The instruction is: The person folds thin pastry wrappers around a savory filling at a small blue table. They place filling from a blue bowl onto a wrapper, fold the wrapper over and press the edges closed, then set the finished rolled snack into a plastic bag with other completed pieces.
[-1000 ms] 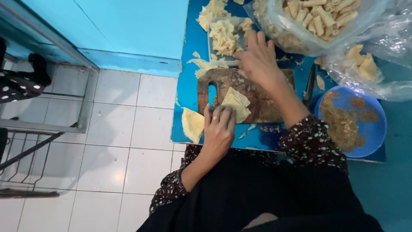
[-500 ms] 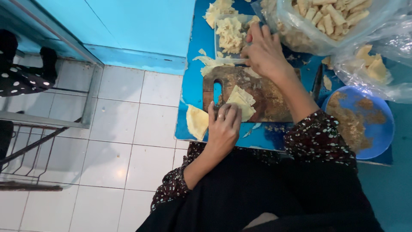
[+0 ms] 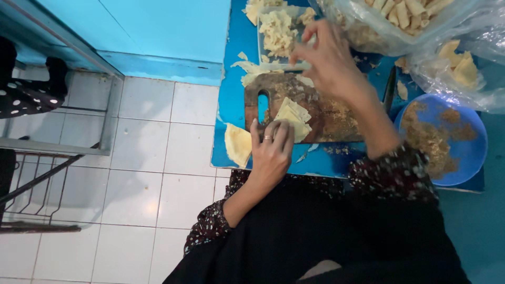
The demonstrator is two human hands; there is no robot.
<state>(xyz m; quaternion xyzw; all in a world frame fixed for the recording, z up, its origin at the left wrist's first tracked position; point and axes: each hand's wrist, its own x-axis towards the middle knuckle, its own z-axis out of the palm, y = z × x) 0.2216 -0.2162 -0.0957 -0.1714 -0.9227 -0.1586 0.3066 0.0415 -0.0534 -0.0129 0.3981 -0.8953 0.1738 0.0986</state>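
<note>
A stack of pale square pastry sheets [image 3: 292, 117] lies on a wooden cutting board [image 3: 336, 118] on a blue table [image 3: 234, 79]. My left hand [image 3: 271, 152], with a ring on it, rests at the board's near left edge. Its fingertips press on the near corner of the stack. My right hand [image 3: 329, 63] hovers above the far end of the board, next to a clear tray [image 3: 279, 31] of pale pastry scraps. Its fingers are curled and pinched together, and what they hold is hidden.
A single pale sheet [image 3: 238, 143] lies at the table's left corner. A blue bowl [image 3: 471, 152] of brown crumbly filling stands to the right. Clear plastic bags [image 3: 421, 21] of rolled pastries sit at the far right. White floor tiles and a metal rack [image 3: 31, 200] are to the left.
My right hand has lifted off the board and moved toward the clear tray. My left hand stays on the corner of the sheets.
</note>
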